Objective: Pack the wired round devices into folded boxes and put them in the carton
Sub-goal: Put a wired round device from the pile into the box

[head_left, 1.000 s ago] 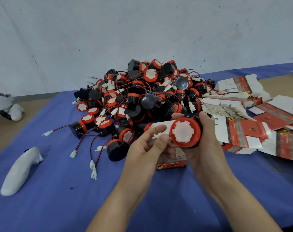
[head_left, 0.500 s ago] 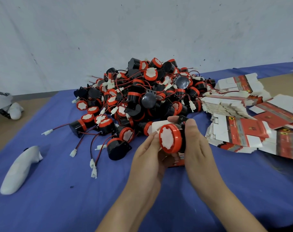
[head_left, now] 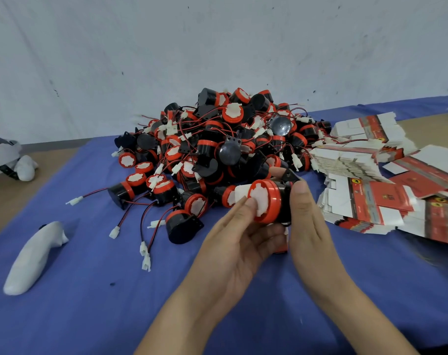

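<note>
Held device [head_left: 267, 201]: one, round; black plastic body, glossy red rim, white face; above the middle of the blue-clothed worktop [head_left: 89, 303], just before the pile.
Right hand [head_left: 307, 221]: grips its black body.
Left hand [head_left: 233, 244]: thumb on the white face, fingers curled beneath.
Pile [head_left: 217, 149]: dozens, too tangled to count; thin red-black wires, white plugs.
Flat boxes [head_left: 371, 203]: red-white card, stacked at the right edge.

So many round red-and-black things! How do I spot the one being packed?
Find the big heap on the blue cloth. At its near edge, the left hand and right hand hold one device between them. Only it is gripped by fingers, off the cloth.
</note>
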### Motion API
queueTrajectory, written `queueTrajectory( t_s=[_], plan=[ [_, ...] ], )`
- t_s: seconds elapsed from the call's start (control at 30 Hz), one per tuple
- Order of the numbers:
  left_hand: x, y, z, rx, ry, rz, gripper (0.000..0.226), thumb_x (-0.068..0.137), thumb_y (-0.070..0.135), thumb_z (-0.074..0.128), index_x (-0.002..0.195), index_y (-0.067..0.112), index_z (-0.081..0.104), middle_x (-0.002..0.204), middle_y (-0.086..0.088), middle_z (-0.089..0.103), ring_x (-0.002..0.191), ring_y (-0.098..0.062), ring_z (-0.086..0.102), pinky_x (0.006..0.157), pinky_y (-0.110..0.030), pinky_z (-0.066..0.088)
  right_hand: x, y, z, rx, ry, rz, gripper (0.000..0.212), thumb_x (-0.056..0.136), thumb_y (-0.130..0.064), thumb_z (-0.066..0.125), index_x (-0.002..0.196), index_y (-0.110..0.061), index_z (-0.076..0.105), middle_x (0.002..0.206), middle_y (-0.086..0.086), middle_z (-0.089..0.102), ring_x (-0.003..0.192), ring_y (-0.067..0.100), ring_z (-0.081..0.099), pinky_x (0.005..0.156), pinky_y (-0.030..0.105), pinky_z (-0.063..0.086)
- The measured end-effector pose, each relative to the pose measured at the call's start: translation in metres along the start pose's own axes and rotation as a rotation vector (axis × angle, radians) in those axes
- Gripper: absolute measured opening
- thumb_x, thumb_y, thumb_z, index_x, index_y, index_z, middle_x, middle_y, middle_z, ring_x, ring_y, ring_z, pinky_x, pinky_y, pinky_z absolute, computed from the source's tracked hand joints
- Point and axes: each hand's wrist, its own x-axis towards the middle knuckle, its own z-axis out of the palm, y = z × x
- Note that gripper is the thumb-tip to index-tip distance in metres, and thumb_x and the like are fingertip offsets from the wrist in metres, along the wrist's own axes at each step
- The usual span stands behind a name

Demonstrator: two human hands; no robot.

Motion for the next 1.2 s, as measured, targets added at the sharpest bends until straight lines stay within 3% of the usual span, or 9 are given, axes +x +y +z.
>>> queueTrajectory(
  t_s=[0.1,0.27,0.4,0.5,0.63,0.73,0.87,1.03,1.2],
  plan=[
    [0.004,0.004,-0.007,0.069,0.086,0.065,0.031,0.086,0.036,0.064,0.097,0.012,0.08,0.084,-0.011,0.071,0.071,-0.017,0.067,0.07,-0.027,0.058,0.005,-0.004,-0.006,-0.058,-0.049,0.028,0.042,0.101,-0.052,0.04,0.137,-0.039,0.056,0.138,-0.016,0.061,0.133,0.001,0.052,0.109,0.026,0.045],
    [0.007,0.005,-0.013,0.153,0.139,0.129,0.033,0.089,0.038,0.059,0.093,0.014,0.081,0.083,-0.011,0.073,0.069,-0.016,0.066,0.068,-0.025,0.057,0.009,-0.006,-0.015,-0.098,-0.107,0.101,0.046,0.095,-0.055,0.047,0.137,-0.041,0.058,0.132,-0.017,0.065,0.126,0.006,0.058,0.112,0.04,0.044],
    [0.007,0.008,-0.018,0.207,0.212,0.187,0.032,0.092,0.037,0.058,0.093,0.015,0.081,0.096,-0.013,0.076,0.074,-0.015,0.069,0.07,-0.025,0.058,0.018,-0.01,-0.027,-0.164,-0.007,0.038,0.039,0.101,-0.054,0.042,0.136,-0.042,0.056,0.126,-0.022,0.067,0.119,0.003,0.062,0.098,0.033,0.05],
    [0.007,0.01,-0.024,0.318,0.277,0.262,0.032,0.096,0.039,0.057,0.102,0.014,0.077,0.098,-0.013,0.076,0.078,-0.016,0.07,0.073,-0.025,0.057,0.024,-0.006,-0.048,-0.296,0.076,0.035,0.038,0.1,-0.049,0.045,0.136,-0.042,0.054,0.124,-0.023,0.065,0.116,-0.006,0.059,0.102,0.03,0.047],
    [0.004,0.01,-0.026,0.429,0.289,0.337,0.036,0.094,0.045,0.058,0.109,0.016,0.074,0.099,-0.011,0.075,0.08,-0.015,0.07,0.076,-0.026,0.058,0.026,0.003,-0.066,-0.515,-0.137,0.207,0.085,0.073,-0.075,0.052,0.151,-0.047,0.031,0.131,-0.037,0.051,0.116,-0.022,0.048,0.082,0.0,0.042],
    [0.004,0.009,-0.026,0.483,0.285,0.325,0.032,0.099,0.042,0.055,0.108,0.017,0.073,0.096,-0.008,0.075,0.08,-0.014,0.07,0.079,-0.03,0.059,0.023,0.016,-0.064,-0.596,-0.334,0.289,0.107,0.063,-0.076,0.062,0.156,-0.049,0.015,0.143,-0.034,0.042,0.129,-0.005,0.05,0.089,0.011,0.046],
    [0.004,0.008,-0.024,0.561,0.289,0.323,0.029,0.1,0.042,0.053,0.102,0.021,0.074,0.084,-0.005,0.075,0.072,-0.012,0.069,0.074,-0.027,0.06,0.019,0.033,-0.059,-0.715,-0.389,0.309,0.099,0.082,-0.052,0.075,0.156,-0.051,0.01,0.138,-0.029,0.047,0.125,0.005,0.055,0.097,0.027,0.052],
    [0.001,0.004,-0.025,0.766,0.28,0.366,0.023,0.102,0.039,0.05,0.095,0.03,0.07,0.078,0.003,0.074,0.069,-0.007,0.068,0.066,-0.016,0.054,0.016,0.039,-0.048,-0.84,-0.39,0.153,0.082,0.082,-0.053,0.075,0.14,-0.058,0.017,0.116,-0.054,0.03,0.11,-0.027,0.039,0.082,0.002,0.039],
    [0.0,0.003,-0.033,0.969,0.29,0.355,0.022,0.101,0.047,0.044,0.097,0.035,0.062,0.087,0.01,0.073,0.08,-0.009,0.068,0.073,-0.029,0.057,0.014,0.042,-0.043,-0.833,-0.369,0.15,0.066,0.083,-0.05,0.075,0.135,-0.05,0.034,0.116,-0.05,0.033,0.104,-0.021,0.045,0.077,0.011,0.044]
  ],
)
